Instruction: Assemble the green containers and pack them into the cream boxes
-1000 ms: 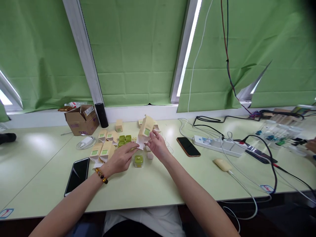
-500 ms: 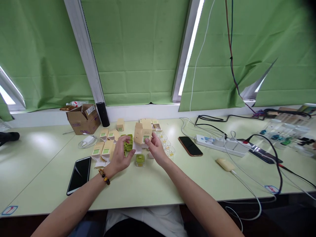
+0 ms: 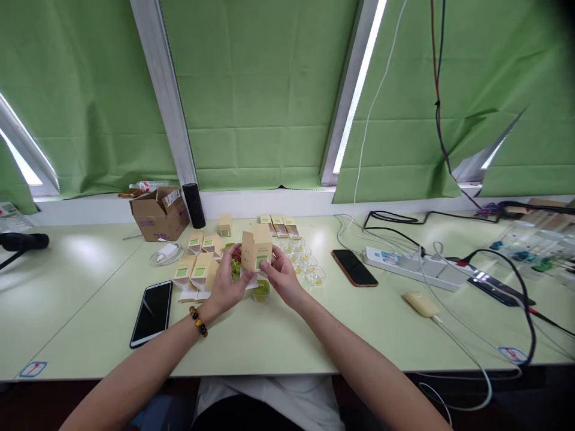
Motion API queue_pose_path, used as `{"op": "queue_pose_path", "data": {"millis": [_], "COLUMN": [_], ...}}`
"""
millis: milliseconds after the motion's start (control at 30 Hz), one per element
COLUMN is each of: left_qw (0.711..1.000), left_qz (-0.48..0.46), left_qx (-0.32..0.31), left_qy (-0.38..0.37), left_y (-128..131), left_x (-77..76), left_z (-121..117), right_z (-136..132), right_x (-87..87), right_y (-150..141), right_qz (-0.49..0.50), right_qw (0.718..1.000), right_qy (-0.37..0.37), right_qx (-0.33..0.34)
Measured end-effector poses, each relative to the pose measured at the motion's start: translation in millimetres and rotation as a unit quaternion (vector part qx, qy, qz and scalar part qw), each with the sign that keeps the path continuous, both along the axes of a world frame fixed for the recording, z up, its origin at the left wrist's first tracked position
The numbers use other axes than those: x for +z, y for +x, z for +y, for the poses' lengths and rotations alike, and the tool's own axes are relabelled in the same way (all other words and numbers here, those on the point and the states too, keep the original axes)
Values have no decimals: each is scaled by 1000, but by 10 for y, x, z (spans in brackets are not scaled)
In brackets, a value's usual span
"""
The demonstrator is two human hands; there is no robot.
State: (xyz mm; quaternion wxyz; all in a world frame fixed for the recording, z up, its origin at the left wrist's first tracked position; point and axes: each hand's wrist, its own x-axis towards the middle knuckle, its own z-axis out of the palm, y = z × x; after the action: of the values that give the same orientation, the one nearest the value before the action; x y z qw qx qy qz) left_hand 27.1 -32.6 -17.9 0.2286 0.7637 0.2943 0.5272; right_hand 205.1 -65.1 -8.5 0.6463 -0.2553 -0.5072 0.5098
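Between my hands, raised over the table, is a small tan cardboard box (image 3: 257,245) with a green window and a loose white flap below. My right hand (image 3: 284,276) grips its right side, thumb on the front. My left hand (image 3: 228,284) closes on the box's lower left, thumb near the flap. Just under the box stands a clear square container with a green lid (image 3: 261,291). Green lids (image 3: 236,267) lie behind my left hand, partly hidden. Clear cups (image 3: 309,266) with yellow spots are grouped to the right. Similar tan boxes (image 3: 203,270) stand left of my left hand.
A black phone (image 3: 151,314) lies at left, another phone (image 3: 354,267) at right. Behind are an open brown carton (image 3: 159,216), a black cylinder (image 3: 193,206) and more tan boxes (image 3: 279,225). A power strip (image 3: 411,266) with cables and a cream mouse (image 3: 421,304) occupy the right.
My left hand has moved in from beside the box and now holds it too. The box has turned slightly, with its white flap showing below. The view has shifted a little left.
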Motion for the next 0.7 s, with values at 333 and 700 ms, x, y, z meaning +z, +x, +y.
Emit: {"op": "queue_pose_path", "data": {"millis": [333, 700], "left_qw": [987, 968], "left_qz": [-35, -161], "left_qx": [-97, -127], "left_qy": [-120, -144], "left_y": [-17, -85], "left_x": [-64, -107], "left_z": [113, 202], "right_z": [-10, -107], "right_x": [-48, -21], "right_y": [-7, 96], "right_qz": [-107, -206], "right_qw": [990, 937], "right_qy": [40, 167], "right_qx": [-87, -228]}}
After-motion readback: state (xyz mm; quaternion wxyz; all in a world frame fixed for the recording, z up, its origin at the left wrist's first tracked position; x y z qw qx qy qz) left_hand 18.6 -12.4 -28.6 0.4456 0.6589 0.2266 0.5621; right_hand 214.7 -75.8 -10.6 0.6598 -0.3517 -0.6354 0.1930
